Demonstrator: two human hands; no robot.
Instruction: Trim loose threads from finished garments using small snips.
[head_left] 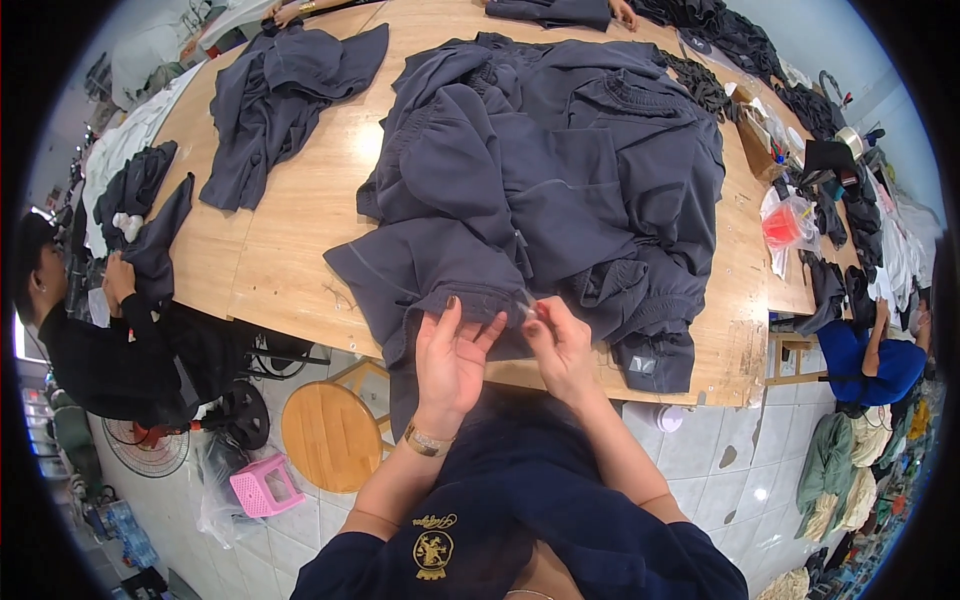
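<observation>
A dark grey garment (425, 260) lies at the near edge of the table, with a stitched band along its edge. My left hand (450, 360) is palm up and holds this band between thumb and fingers. Close beside it, my right hand (560, 345) is pinched at the band's right end. A small, shiny, pale thing shows at its fingertips, too blurred to name. Beyond both hands spreads a heap of dark grey garments (570, 150) with gathered elastic edges, touching the garment I hold.
The wooden table (300, 200) carries another dark garment (285, 90) at the far left. A co-worker (110, 340) sits at the left handling dark cloth; another person in blue (870, 360) is at the right. A round wooden stool (330, 437) and a pink stool (266, 487) stand below.
</observation>
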